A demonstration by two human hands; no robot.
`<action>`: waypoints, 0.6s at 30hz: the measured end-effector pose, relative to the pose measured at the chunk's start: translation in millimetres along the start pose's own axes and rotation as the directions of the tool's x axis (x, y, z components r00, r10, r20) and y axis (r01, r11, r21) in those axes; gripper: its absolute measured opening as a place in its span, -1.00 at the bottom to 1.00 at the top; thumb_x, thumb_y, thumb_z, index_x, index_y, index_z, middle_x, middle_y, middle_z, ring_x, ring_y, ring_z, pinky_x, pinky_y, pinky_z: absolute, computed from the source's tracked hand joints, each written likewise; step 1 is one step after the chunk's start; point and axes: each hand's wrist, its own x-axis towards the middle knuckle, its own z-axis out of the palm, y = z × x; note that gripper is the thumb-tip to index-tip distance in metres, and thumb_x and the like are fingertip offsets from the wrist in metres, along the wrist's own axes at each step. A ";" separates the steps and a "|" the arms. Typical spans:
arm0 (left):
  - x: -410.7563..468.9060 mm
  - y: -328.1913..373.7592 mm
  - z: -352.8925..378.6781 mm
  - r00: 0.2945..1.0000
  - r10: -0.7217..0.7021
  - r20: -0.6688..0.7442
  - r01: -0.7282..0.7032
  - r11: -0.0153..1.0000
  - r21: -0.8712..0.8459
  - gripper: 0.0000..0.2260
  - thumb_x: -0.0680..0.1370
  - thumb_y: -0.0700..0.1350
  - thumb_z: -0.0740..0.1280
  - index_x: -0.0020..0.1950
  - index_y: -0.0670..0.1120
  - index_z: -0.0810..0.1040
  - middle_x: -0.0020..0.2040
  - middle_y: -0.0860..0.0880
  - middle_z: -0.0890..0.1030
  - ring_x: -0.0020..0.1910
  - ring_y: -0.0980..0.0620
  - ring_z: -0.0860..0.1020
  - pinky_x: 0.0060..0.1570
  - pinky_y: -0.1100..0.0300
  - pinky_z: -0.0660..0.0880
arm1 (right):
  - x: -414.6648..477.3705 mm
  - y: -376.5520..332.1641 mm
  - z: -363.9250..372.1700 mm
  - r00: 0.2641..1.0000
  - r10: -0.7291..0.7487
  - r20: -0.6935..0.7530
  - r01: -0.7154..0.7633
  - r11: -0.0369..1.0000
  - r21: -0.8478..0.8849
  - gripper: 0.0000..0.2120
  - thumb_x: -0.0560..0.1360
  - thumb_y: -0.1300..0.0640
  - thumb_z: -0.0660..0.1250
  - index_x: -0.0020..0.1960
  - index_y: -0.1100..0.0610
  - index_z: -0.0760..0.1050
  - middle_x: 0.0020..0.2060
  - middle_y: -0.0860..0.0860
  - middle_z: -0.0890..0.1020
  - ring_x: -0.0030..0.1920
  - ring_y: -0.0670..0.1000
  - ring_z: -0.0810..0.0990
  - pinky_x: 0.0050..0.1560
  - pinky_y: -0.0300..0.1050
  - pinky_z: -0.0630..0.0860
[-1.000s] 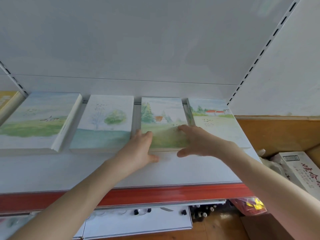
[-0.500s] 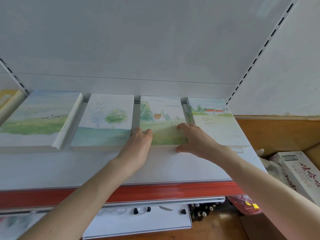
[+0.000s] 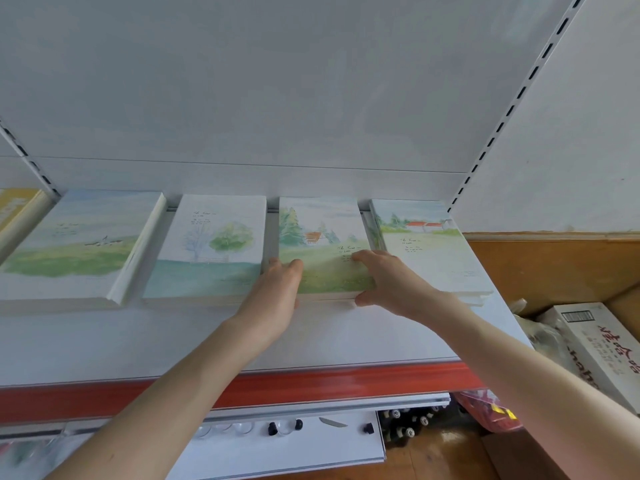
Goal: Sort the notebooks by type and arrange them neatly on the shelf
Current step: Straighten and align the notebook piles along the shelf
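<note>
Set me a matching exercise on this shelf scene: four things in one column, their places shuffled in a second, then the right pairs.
Things
1. round-tree notebook
2. red-roof notebook
3. pine-tree notebook
4. cardboard box

Places
A. off the shelf, lower down to its right
B. under the left hand and the right hand
C. last on the right in the row
D. just left of the left hand

Pairs: 1-D, 2-C, 3-B, 4-A
</note>
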 end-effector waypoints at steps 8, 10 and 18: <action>-1.8 -2.5 -3.5 1.000 0.015 0.012 -0.015 1.000 -0.002 -0.86 0.49 -0.38 0.23 -0.06 -0.17 0.35 -0.24 -0.03 0.31 -0.21 -0.07 0.44 -0.38 0.27 0.25 | -7.9 -0.2 -1.5 0.999 0.053 0.011 -0.053 0.998 -0.035 -0.55 0.43 0.18 0.41 0.25 0.23 0.35 0.08 0.15 0.49 0.04 0.14 0.47 -0.08 -0.09 0.37; -3.5 -3.8 -4.3 1.000 0.028 -0.005 -0.028 1.000 0.014 -0.87 0.50 -0.39 0.20 -0.07 -0.18 0.37 -0.30 -0.01 0.29 -0.24 -0.06 0.41 -0.38 0.23 0.23 | -10.6 -1.1 -1.7 0.999 0.052 -0.001 -0.052 0.996 -0.078 -0.67 0.46 0.24 0.36 0.19 0.26 0.39 0.01 0.18 0.54 -0.07 0.15 0.48 -0.15 -0.08 0.37; -3.9 -2.2 -5.9 1.000 0.017 -0.018 -0.017 1.000 0.001 -0.86 0.50 -0.39 0.20 -0.12 -0.18 0.31 -0.32 -0.02 0.28 -0.38 0.08 0.29 -0.43 0.26 0.17 | -8.2 -1.0 0.1 0.999 0.046 -0.003 -0.046 0.989 -0.141 -0.72 0.47 0.27 0.33 0.16 0.26 0.39 -0.03 0.20 0.56 -0.05 0.20 0.53 -0.07 0.01 0.45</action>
